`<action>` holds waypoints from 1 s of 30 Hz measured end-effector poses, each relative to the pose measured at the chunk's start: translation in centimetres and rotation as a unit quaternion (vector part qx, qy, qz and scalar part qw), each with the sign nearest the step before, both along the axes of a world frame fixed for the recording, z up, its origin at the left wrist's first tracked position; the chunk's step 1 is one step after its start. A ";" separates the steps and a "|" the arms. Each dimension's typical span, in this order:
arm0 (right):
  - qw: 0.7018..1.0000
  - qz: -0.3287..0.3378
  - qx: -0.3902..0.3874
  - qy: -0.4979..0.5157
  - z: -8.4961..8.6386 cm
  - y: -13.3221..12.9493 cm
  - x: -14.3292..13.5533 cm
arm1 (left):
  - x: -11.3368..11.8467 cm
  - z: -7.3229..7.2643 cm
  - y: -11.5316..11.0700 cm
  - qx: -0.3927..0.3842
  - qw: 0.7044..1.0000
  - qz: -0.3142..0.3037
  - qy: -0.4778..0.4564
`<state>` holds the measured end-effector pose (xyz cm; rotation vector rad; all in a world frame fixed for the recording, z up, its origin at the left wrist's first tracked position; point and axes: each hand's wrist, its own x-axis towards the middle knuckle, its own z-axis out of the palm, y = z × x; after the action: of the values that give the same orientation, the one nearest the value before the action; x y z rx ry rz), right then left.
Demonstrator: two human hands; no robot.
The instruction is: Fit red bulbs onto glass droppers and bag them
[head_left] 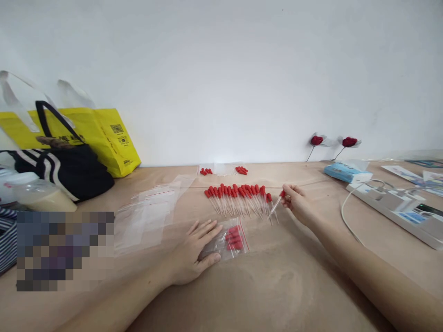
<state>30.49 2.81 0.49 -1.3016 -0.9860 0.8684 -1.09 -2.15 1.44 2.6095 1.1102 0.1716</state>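
Between the thumb and fingers of my right hand (296,201) is the red bulb of a dropper (277,205), its clear tube slanting down to the left. Close by on the table, a row of several red-capped droppers (238,198) lies with the bulbs pointing away from me. My left hand (199,251) rests flat, fingers spread, over the left end of a clear zip bag (223,244). Inside that bag, several red bulbs (234,237) show near its red-lined zip; the part under my palm is hidden.
Overlapping empty zip bags (152,207) lie to the left. Another bag with red bulbs (241,170) is near the wall. A power strip (398,214) with cables and a blue tissue pack (348,173) sit right. A yellow bag (114,138), black bag (79,170) and bottle (44,193) stand left.
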 end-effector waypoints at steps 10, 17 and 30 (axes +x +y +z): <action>0.980 0.033 0.037 0.194 -1.8 -3.0 -6.4 | -0.1 -0.3 0.1 0.010 1.000 0.003 0.003; 0.972 0.134 -0.034 0.192 -1.4 -4.1 -8.5 | 0.1 0.1 -0.1 0.003 1.000 0.006 0.006; 0.942 0.322 -0.068 -0.058 -1.4 -3.4 -8.9 | 0.2 0.1 -0.1 0.013 1.000 0.001 -0.008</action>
<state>21.64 -0.61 -0.93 -1.1606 -1.5086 1.3862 -0.88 -2.24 1.50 2.6255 1.1124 0.2079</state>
